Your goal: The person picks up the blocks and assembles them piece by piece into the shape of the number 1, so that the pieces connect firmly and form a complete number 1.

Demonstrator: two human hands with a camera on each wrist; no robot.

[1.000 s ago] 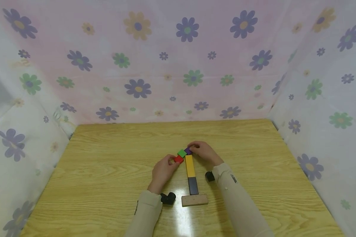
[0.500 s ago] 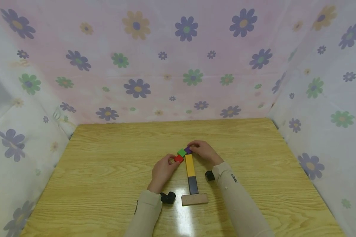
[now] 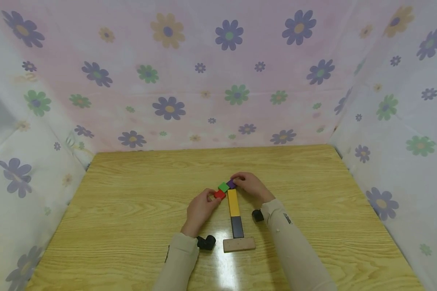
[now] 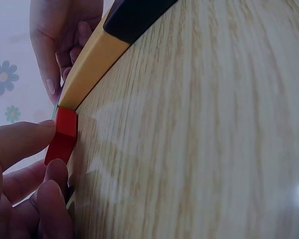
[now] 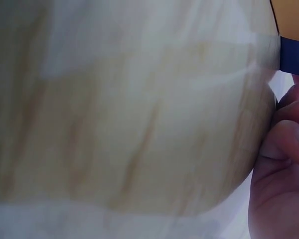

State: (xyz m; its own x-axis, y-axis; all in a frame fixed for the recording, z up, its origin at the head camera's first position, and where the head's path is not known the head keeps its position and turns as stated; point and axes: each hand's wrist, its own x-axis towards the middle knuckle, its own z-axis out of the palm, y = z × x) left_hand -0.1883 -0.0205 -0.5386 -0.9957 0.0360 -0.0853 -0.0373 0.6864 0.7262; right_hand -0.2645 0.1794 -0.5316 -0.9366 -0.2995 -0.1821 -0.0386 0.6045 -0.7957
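A red block (image 3: pixel 220 195) sits at the lower left end of a slanted row, and my left hand (image 3: pixel 200 208) pinches it between thumb and fingers. In the middle of the row lies a green block (image 3: pixel 223 187). The purple block (image 3: pixel 231 184) at the upper right end is held at its far side by the fingers of my right hand (image 3: pixel 253 188). Just below the row, a long yellow block (image 3: pixel 233 203) continues into a black block (image 3: pixel 237 227). The left wrist view shows my thumb on the red block (image 4: pixel 63 133); the right wrist view catches the purple block (image 5: pixel 292 56) beside curled fingers.
Across the near end of the black block lies a plain wooden block (image 3: pixel 239 244). All of it rests on a wood-grain table (image 3: pixel 142 182). Flowered cloth (image 3: pixel 204 81) walls in the back and both sides. Black wrist devices (image 3: pixel 206 243) sit at the sleeves.
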